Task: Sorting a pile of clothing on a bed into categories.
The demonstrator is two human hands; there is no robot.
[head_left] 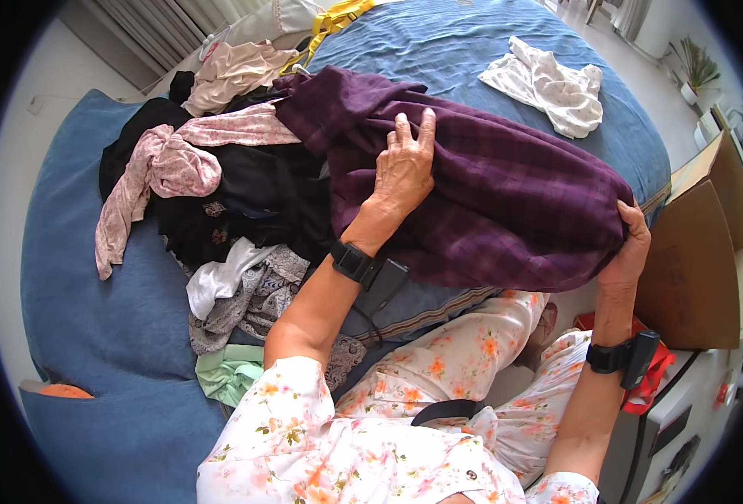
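A purple plaid garment (504, 195), probably a shirt, lies lengthwise before me over the blue bed cover and partly over a clothes pile. Its collar end points left, and a small pale hook, perhaps of a hanger, shows beside it. My left hand (407, 157) rests on top of the garment's upper part, fingers apart and pressing on the cloth. At the right end, my right hand (628, 242) grips the hem with the thumb on top; its other fingers are hidden under the fabric.
Left of the garment are black clothes (252, 183), a pink patterned garment (182, 167), a beige one (239, 72), paisley cloth (264, 302) and a mint-green piece (226, 375). A white printed garment (548, 85) lies farther back. An open cardboard box (686, 271) stands at right.
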